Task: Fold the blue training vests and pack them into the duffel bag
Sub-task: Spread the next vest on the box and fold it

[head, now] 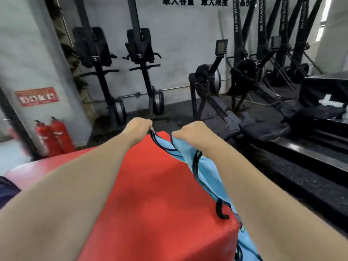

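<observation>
The left hand (139, 127) is curled tight on the dark-trimmed edge of a blue vest (205, 174) right at the far edge of the red padded block (160, 185). The right hand (188, 132), just beside it and also over that far edge, is closed on a bunch of the same fabric. The vest is light blue with thin dark piping. It hangs from both hands and trails down along the block's right side, with a black strap (220, 210) lying on the block's top near its right front corner. A small white scrap shows at the left hand's grip.

Both hands face away, so their fingers are mostly hidden. The vest's lower part is cut off at the bottom edge of the view and partly covered by the right forearm. Left of the block stand two red fire extinguishers (54, 137). Beyond it are black rowing machines (212, 95), blurred. A dark blue shape at the block's left is cut off and unclear.
</observation>
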